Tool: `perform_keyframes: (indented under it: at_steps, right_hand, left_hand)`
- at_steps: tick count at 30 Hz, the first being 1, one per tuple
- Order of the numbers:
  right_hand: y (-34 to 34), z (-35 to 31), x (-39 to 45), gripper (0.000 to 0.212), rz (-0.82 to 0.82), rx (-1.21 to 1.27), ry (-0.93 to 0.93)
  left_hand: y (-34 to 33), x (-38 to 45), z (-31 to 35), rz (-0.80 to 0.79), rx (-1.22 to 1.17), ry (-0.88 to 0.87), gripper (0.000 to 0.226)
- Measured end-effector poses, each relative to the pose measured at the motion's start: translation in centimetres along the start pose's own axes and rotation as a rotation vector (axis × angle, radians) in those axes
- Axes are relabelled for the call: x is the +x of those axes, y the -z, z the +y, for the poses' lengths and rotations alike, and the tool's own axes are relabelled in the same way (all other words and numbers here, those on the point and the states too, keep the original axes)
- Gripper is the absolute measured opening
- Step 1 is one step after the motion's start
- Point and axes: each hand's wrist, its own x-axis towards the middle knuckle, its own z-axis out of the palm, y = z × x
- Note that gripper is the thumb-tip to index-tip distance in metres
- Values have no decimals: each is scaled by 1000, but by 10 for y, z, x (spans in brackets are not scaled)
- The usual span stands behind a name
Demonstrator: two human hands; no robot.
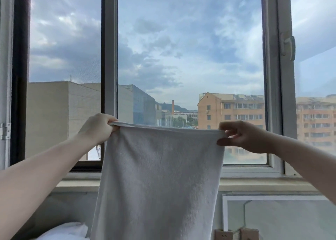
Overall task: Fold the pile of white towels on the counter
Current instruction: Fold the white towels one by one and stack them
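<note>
both hands (97,129) (241,137) pinch the towel (160,176), its bottom cut off.

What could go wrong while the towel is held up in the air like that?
1. The right hand only pinches its corner of the towel with fingertips, so that corner might slip and drop.
2. The left hand grips its corner more fully, so the top edge could tilt if one side gives.
3. The towel blocks the view below it, so laying it down straight may be harder.
</note>
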Motion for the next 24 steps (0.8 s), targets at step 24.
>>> perform_keyframes:
  at_steps: [24]
  right_hand:
    - [87,-122,4,32,-178,-1254,145]
  left_hand:
    - [127,-22,58,-37,577,-222,28]
